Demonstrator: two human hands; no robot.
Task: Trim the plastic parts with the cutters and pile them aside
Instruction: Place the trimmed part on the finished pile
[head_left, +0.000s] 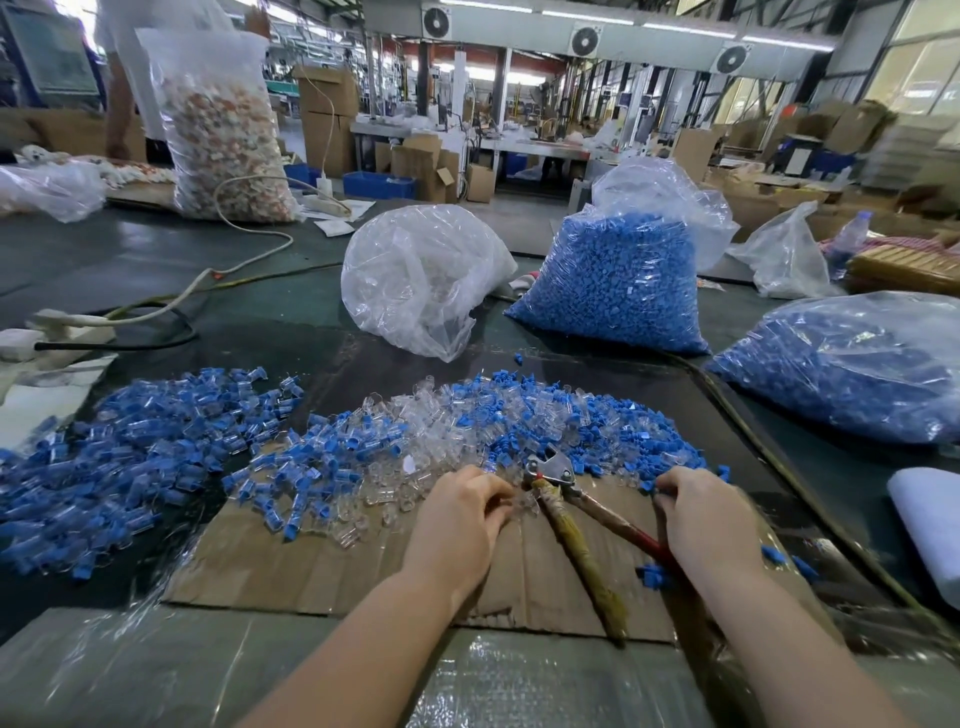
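Nearest me, my left hand curled over a small clear plastic part, pinching it right at the head of the cutters. My right hand wrapped the red handle, fingers closed round it; the other, tape-wound handle lay loose on the cardboard sheet, pointing back toward the near edge of the table. The two handles splayed wide apart, so the jaws looked parted, though blur kept me from being sure.

What mattered: the part sat just left of the blades and touching or nearly so, with the cutters' long axis running from the near right up and leftward to the head. My left hand was the nearer one, so I judged it only had to nudge the piece rightward into the jaws before the squeeze.

Beyond my knuckles lay the mixed heap of clear and blue parts; toward the left edge, a separate spread of blue-capped pieces, likely the done pile. Farther back stood a crumpled clear bag and two bags of blue pieces, then a factory floor of cartons.
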